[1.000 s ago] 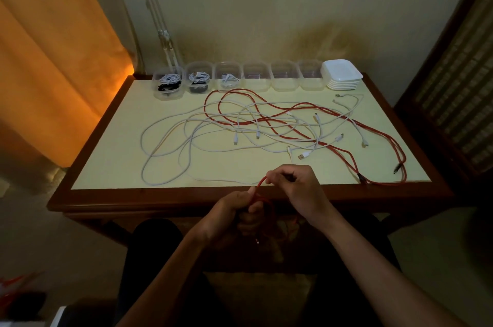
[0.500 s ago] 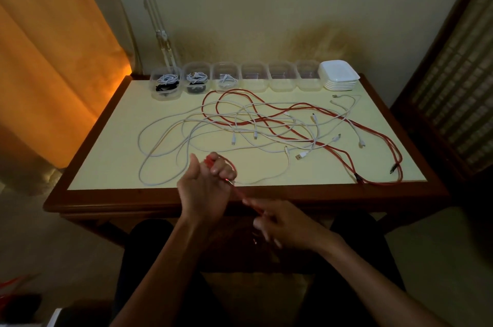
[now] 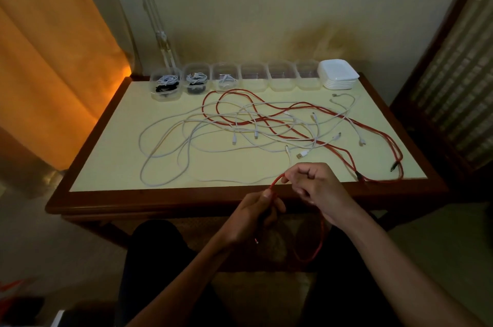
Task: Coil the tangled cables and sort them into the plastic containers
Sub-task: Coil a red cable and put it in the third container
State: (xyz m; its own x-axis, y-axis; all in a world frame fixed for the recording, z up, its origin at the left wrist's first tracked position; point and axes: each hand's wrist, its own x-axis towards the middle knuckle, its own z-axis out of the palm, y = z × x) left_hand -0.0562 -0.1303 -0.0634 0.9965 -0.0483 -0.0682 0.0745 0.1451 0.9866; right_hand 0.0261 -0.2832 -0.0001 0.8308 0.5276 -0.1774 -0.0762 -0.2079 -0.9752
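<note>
A red cable (image 3: 318, 241) hangs in a loop below the table's front edge. My left hand (image 3: 256, 216) grips it near one end, and my right hand (image 3: 316, 184) pinches it a little higher, over the front edge. More red cables (image 3: 269, 109) and several white cables (image 3: 170, 145) lie tangled across the tabletop. A row of clear plastic containers (image 3: 253, 77) stands along the back edge; the three on the left (image 3: 165, 83) hold coiled cables, the others look empty.
A stack of white lids (image 3: 337, 77) sits at the back right beside the containers. The wooden table rim (image 3: 149, 200) frames a pale yellow top. An orange curtain (image 3: 53, 59) hangs on the left; my legs are under the front edge.
My left hand dropped from the tabletop edge to below it, while my right hand rose up over the edge, both keeping hold of the red cable; the loop beneath grew.
</note>
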